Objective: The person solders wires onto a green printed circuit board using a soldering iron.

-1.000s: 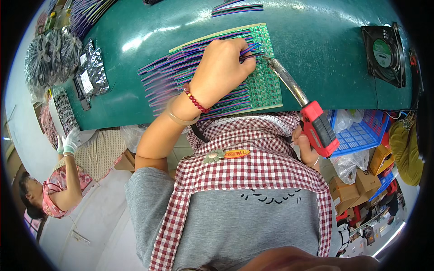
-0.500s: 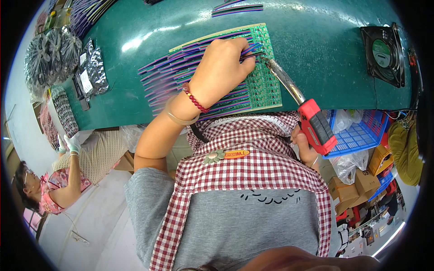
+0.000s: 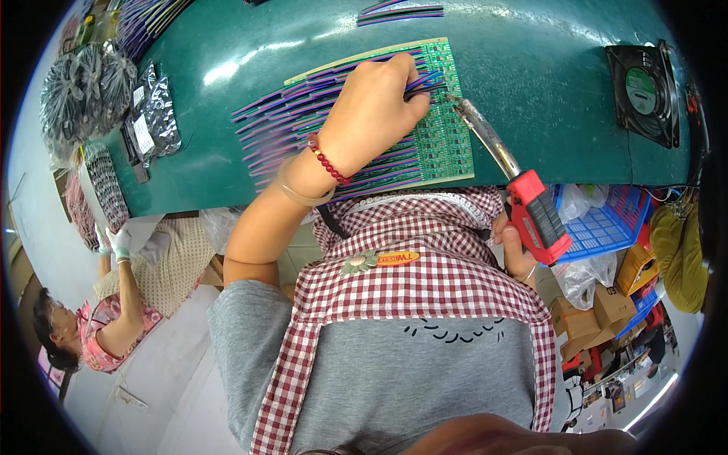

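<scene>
My left hand [image 3: 377,92], with a red bead bracelet on its wrist, reaches over the green circuit board panel [image 3: 445,155]. Its thumb and fingers pinch thin dark wires [image 3: 426,85], whose ends lie by the small pads. Many blue, purple and black wires [image 3: 262,112] run leftward off the panel in rows. My right hand [image 3: 516,249] is closed around a soldering iron [image 3: 535,216] with a red and black grip, its fingers partly hidden by it. The metal barrel slants up and left, and its tip is close to the wire ends; whether it touches them I cannot tell.
A black fan [image 3: 643,95] stands at the table's right. More cut wires [image 3: 400,15] lie beyond the panel. Bagged wire bundles [image 3: 83,98] and a silver pouch [image 3: 155,117] sit at left. A blue crate [image 3: 603,227] is below right. Another person [image 3: 114,318] works at left.
The soldering iron has shifted slightly right, its tip a little farther from my left fingers. My left hand has barely moved. The person at left has changed posture.
</scene>
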Tool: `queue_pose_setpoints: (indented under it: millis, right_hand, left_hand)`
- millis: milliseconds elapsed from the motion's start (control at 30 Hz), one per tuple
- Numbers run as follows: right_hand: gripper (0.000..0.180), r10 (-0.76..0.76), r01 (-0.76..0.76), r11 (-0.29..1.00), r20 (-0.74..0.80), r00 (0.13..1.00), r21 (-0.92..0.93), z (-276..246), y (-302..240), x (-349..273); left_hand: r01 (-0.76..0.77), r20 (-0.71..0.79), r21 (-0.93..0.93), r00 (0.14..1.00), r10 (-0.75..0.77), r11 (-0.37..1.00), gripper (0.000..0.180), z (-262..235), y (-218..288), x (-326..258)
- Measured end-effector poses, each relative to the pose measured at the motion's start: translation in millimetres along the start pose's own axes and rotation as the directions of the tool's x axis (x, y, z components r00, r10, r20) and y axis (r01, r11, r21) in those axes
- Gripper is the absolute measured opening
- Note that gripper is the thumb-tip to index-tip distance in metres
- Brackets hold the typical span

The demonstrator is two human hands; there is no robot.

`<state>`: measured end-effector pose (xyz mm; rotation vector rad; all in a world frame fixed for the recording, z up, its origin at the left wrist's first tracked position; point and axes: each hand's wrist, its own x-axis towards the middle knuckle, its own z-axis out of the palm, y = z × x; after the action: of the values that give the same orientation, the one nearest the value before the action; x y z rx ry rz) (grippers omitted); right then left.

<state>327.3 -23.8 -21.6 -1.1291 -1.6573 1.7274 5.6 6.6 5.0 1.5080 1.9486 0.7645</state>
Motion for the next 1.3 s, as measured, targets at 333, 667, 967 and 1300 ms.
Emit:
queue_pose_setpoints:
  millis: [333,667,967,1300]
  right_hand:
    - [0.021,0.008,-0.013,0.998,-0.088,0.996,-0.054,1.2,0.5,1.2]
    - [0.043,-0.089,0.098,0.991,0.094,0.992,-0.094,-7.8,15.6,-1.5]
    - [0.042,-0.126,0.153,0.973,0.159,0.979,-0.173,-8.6,15.3,2.8]
    - [0.019,-0.063,0.053,0.980,-0.046,0.997,-0.191,-1.1,0.0,6.2]
  left_hand:
    - [0.008,0.018,-0.038,1.000,-0.007,0.999,0.024,-2.0,1.5,0.7]
    - [0.003,0.021,-0.032,1.000,-0.002,0.999,0.024,-1.9,2.3,0.5]
    - [-0.002,0.001,-0.051,1.000,0.002,0.999,0.023,0.1,0.9,0.0]
    - [0.021,-0.002,-0.045,1.000,-0.021,0.999,0.023,0.6,0.5,-0.8]
